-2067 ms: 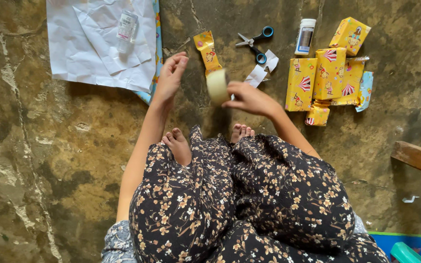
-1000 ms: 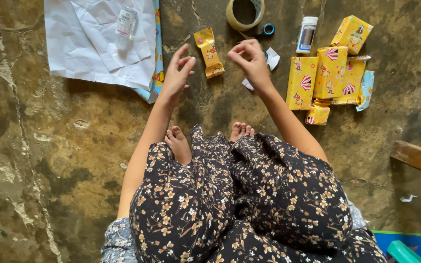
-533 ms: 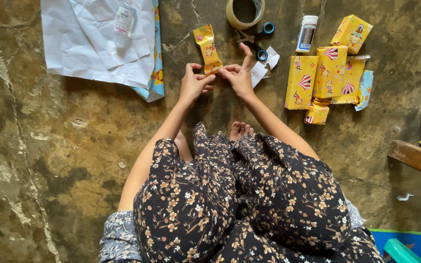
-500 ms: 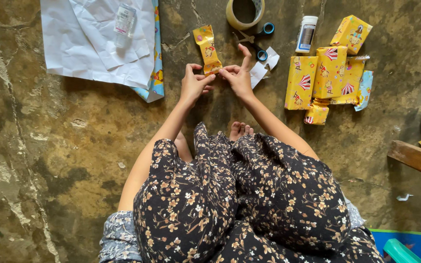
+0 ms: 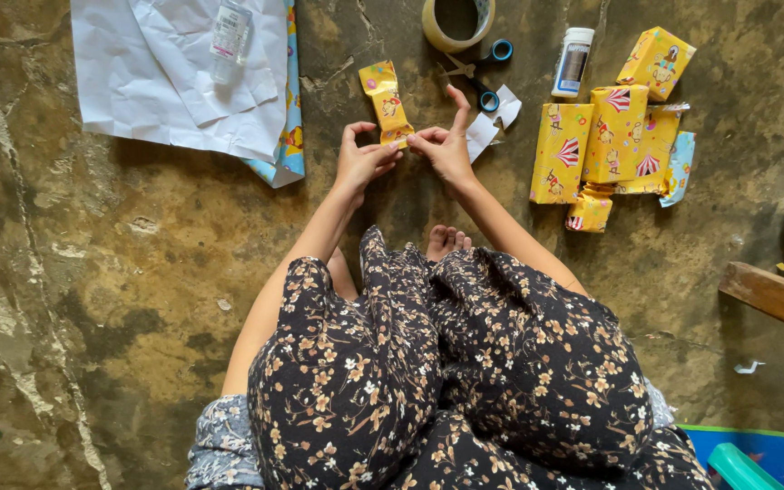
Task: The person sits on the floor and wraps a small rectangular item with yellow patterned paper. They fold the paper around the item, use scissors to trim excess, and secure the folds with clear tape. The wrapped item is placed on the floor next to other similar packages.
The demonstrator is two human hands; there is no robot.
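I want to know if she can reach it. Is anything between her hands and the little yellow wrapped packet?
Nothing visible. The left hand and right hand already meet at the near end of the small wrapped packet, fingertips on it.

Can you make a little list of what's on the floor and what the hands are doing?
left hand: fingers at the near end of the small wrapped packet
right hand: pinching the same end, one finger up
tape roll: top, beyond the scissors
wrapped boxes: yellow pile on the right
white bottle: beside the pile
wrapping paper: top left, white side up
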